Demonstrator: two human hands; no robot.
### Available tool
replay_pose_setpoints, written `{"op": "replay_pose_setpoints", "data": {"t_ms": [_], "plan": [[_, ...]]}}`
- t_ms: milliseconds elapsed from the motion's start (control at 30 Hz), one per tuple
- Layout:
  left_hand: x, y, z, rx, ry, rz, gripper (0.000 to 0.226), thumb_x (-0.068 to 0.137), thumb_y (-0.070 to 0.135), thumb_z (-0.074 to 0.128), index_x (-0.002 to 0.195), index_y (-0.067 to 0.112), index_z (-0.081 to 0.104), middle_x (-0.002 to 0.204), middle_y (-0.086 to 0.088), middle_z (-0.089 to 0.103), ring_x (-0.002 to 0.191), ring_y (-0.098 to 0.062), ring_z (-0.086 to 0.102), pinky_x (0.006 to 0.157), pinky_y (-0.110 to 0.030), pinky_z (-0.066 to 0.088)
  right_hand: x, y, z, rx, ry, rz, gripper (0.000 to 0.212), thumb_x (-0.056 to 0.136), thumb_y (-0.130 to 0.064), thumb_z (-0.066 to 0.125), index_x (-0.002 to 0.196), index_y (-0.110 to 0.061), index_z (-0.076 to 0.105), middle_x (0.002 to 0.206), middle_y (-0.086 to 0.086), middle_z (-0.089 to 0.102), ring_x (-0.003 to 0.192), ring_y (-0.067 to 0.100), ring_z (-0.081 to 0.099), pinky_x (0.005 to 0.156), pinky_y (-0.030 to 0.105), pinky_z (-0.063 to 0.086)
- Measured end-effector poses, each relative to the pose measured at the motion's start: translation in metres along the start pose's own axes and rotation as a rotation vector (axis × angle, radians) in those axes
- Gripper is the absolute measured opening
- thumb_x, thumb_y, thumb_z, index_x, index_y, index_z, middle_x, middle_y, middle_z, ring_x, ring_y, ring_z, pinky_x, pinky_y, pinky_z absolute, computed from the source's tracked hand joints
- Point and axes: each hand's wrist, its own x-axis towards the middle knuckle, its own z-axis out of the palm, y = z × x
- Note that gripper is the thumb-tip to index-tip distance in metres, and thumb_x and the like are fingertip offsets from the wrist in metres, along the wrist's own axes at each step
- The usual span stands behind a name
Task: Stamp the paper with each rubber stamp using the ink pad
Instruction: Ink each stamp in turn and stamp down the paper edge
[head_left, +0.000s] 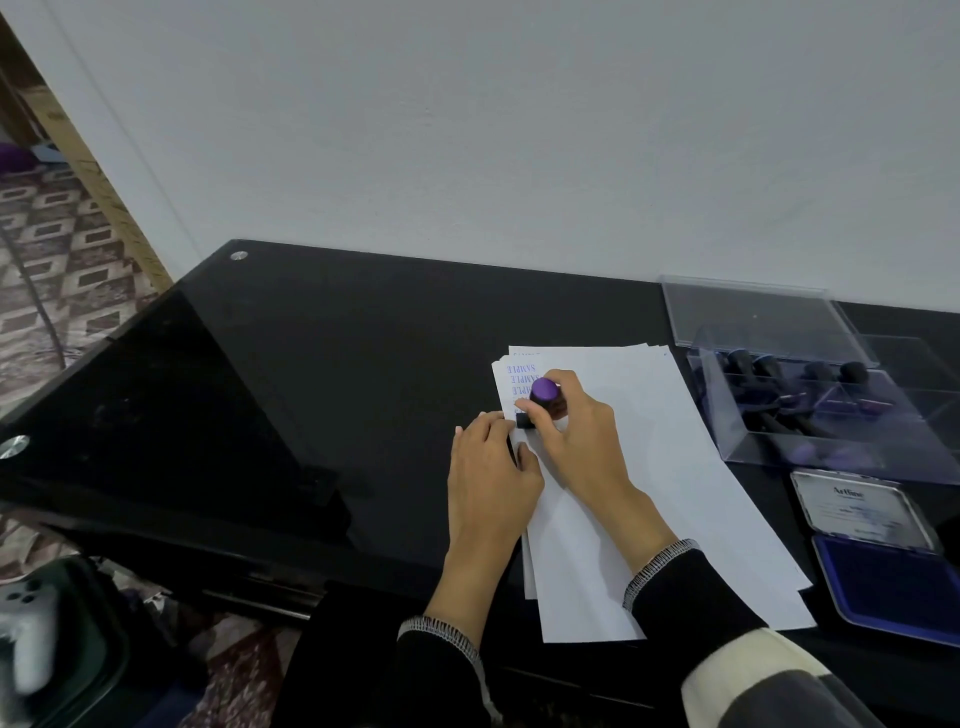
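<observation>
Head view: right hand (576, 436) grips purple-topped stamp (543, 400) on paper (675, 467); left hand (491, 467), seemingly flat, steadies the sheet.

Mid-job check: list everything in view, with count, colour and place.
table: one, black glass, against the wall
paper: small stack, white, blue SAMPLE prints at far-left corner
rubber stamp: one, purple top, pressed on the paper
stamp box: one, clear, right of paper, several dark stamps inside
ink pad: one, blue, open, near right
left hand: flat on the paper's left edge
right hand: gripping the stamp
</observation>
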Motion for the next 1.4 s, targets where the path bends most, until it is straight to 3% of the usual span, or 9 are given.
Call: {"op": "replay_pose_setpoints", "data": {"t_ms": [133, 533, 900, 1133, 1267, 1400], "plan": [[0.0004, -0.0016, 0.002, -0.003, 0.006, 0.009, 0.026, 0.091, 0.017, 0.056, 0.116, 0.012, 0.062, 0.129, 0.002, 0.057, 0.129, -0.013, 0.045, 0.119, -0.032, 0.016, -0.0004, 0.0002, 0.0008, -0.011, 0.005, -0.013, 0.034, 0.088, -0.029, 0.066, 0.115, -0.013, 0.053, 0.104, 0.004, 0.066, 0.078, 0.012, 0.056, 0.065, 0.013, 0.046], [0.0011, -0.0026, 0.0041, -0.004, 0.019, 0.026, 0.023, 0.091, 0.018, 0.056, 0.112, 0.013, 0.063, 0.121, 0.002, 0.06, 0.121, -0.014, 0.051, 0.118, -0.034, 0.02, -0.0018, 0.0015, 0.0018, -0.023, -0.004, -0.01, 0.038, 0.087, -0.03, 0.066, 0.12, -0.014, 0.052, 0.11, 0.004, 0.066, 0.081, 0.011, 0.055, 0.069, 0.007, 0.042], [0.0, -0.0018, 0.0032, -0.013, 0.021, 0.014, 0.021, 0.092, 0.019, 0.055, 0.11, 0.012, 0.064, 0.126, 0.003, 0.058, 0.126, -0.011, 0.046, 0.117, -0.029, 0.014, -0.0021, 0.0019, 0.002, -0.036, -0.011, -0.026, 0.036, 0.087, -0.032, 0.066, 0.116, -0.016, 0.052, 0.107, 0.003, 0.066, 0.081, 0.012, 0.057, 0.071, 0.016, 0.049], [-0.0013, 0.0003, -0.0003, -0.049, 0.013, -0.013, 0.032, 0.093, 0.019, 0.055, 0.123, 0.011, 0.059, 0.135, 0.003, 0.053, 0.136, -0.009, 0.036, 0.117, -0.024, 0.009, 0.0025, -0.0003, 0.0003, -0.079, -0.043, -0.043, 0.028, 0.089, -0.032, 0.063, 0.107, -0.018, 0.047, 0.093, 0.0, 0.065, 0.072, 0.014, 0.058, 0.063, 0.019, 0.048], [-0.0003, -0.0006, 0.0007, -0.063, 0.014, -0.039, 0.032, 0.093, 0.021, 0.057, 0.123, 0.012, 0.059, 0.139, 0.003, 0.051, 0.142, -0.011, 0.027, 0.12, -0.03, 0.01, 0.0048, 0.0, 0.002, -0.103, -0.068, -0.037, 0.032, 0.09, -0.032, 0.062, 0.113, -0.017, 0.047, 0.101, 0.002, 0.065, 0.075, 0.014, 0.059, 0.064, 0.017, 0.049], [0.0, -0.0009, 0.0006, -0.022, 0.02, -0.056, 0.035, 0.092, 0.022, 0.058, 0.126, 0.012, 0.058, 0.14, 0.002, 0.05, 0.144, -0.013, 0.025, 0.118, -0.032, -0.002, 0.0064, 0.0011, 0.0024, -0.128, -0.077, -0.043, 0.034, 0.09, -0.032, 0.062, 0.116, -0.016, 0.047, 0.104, 0.003, 0.065, 0.076, 0.015, 0.06, 0.066, 0.022, 0.052]]}}
